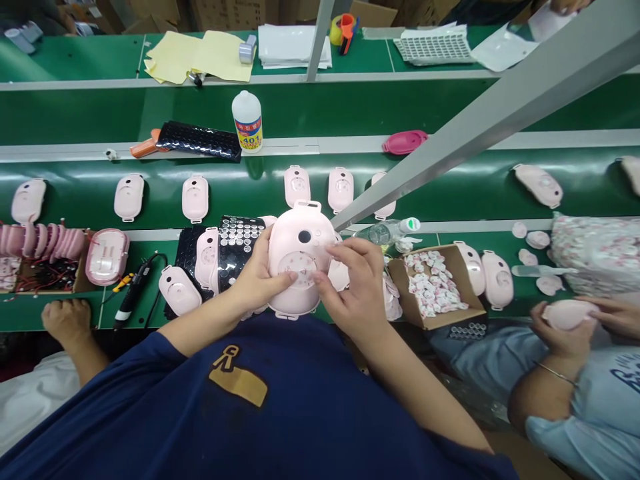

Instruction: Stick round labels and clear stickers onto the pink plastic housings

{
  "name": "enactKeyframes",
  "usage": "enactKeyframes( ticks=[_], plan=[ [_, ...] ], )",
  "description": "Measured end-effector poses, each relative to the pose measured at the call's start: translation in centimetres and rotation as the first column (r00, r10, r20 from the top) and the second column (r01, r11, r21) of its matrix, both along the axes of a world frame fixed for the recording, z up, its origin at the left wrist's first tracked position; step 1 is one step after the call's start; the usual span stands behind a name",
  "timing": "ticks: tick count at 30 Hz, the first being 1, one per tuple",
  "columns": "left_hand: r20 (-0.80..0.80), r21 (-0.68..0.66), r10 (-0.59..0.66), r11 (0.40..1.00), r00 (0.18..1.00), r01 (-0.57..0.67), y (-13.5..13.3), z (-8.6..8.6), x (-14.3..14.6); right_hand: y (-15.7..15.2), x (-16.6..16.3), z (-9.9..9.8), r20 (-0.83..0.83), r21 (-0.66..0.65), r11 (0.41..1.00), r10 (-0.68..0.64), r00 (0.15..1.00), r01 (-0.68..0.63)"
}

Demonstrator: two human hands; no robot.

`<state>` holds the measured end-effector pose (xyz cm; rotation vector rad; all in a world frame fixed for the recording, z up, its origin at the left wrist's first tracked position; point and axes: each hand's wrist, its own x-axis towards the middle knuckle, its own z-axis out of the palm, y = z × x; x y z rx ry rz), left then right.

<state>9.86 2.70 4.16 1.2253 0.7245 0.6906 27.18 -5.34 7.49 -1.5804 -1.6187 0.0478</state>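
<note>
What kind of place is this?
Most likely a factory assembly line: a green conveyor belt carries rows of pink casings, the left hand holds a pink shell, and a co-worker's hand alongside holds another piece.

Left hand (257,277) curled in grip, thumb forward; right hand (353,287) fingertips pinching; forearms converging.

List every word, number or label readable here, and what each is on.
"401": label of the white bottle on the rail.
Characters above it on that label: too blurred to read.
Blue lettering on the co-worker's shirt: cut off, unreadable.
Pink shell in the left hand and right hand: no text visible.
Yellow mark on navy shirt: graphic, no letters.
</note>
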Motion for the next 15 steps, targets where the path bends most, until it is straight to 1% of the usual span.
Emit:
enactKeyframes(
  ticks=[2,4,5,7,8,9,10,12,13,15],
  plan=[
    [0.035,0.012,0.055,0.998,0.998,-0.056,1.5,-1.0,-0.1,-0.5,0.3,-0.2,-0.038,0.001,1.000,0.015,0.999,-0.015],
    [0.064,0.028,0.151,0.988,0.986,-0.153,4.9,-2.2,-0.4,-1.3,0.7,-0.6,-0.048,-0.006,0.999,0.036,0.998,-0.036],
    [0.067,0.037,0.218,0.975,0.974,-0.221,7.3,-2.9,-0.8,-1.8,1.0,-0.9,-0.044,-0.012,0.999,0.038,0.998,-0.039],
    [-0.010,0.042,0.361,0.932,0.933,-0.360,13.2,-4.2,-1.6,-2.8,1.3,-1.7,-0.034,-0.028,0.999,0.018,0.999,-0.019],
    [-0.073,0.054,0.424,0.906,0.903,-0.421,16.3,-4.9,-2.0,-3.4,1.4,-2.2,-0.036,-0.042,0.999,-0.001,0.999,-0.001],
    [-0.170,0.076,0.484,0.875,0.859,-0.478,19.1,-5.6,-2.3,-3.9,1.3,-2.6,-0.045,-0.061,0.998,-0.022,0.999,0.019],
    [-0.313,0.088,0.513,0.854,0.799,-0.513,21.7,-6.4,-2.5,-4.4,1.3,-3.1,-0.059,-0.086,0.996,-0.042,0.997,0.037],
    [-0.448,0.075,0.491,0.853,0.747,-0.516,25.3,-8.0,-2.5,-5.4,0.9,-4.0,-0.095,-0.154,0.986,-0.073,0.993,0.058],
    [-0.511,0.071,0.469,0.858,0.720,-0.508,26.3,-8.9,-2.3,-5.9,0.7,-4.3,-0.114,-0.186,0.981,-0.085,0.990,0.063],
    [-0.617,0.075,0.415,0.877,0.669,-0.475,27.3,-10.5,-1.9,-6.8,0.5,-4.8,-0.143,-0.232,0.970,-0.104,0.984,0.069]
  ],
)
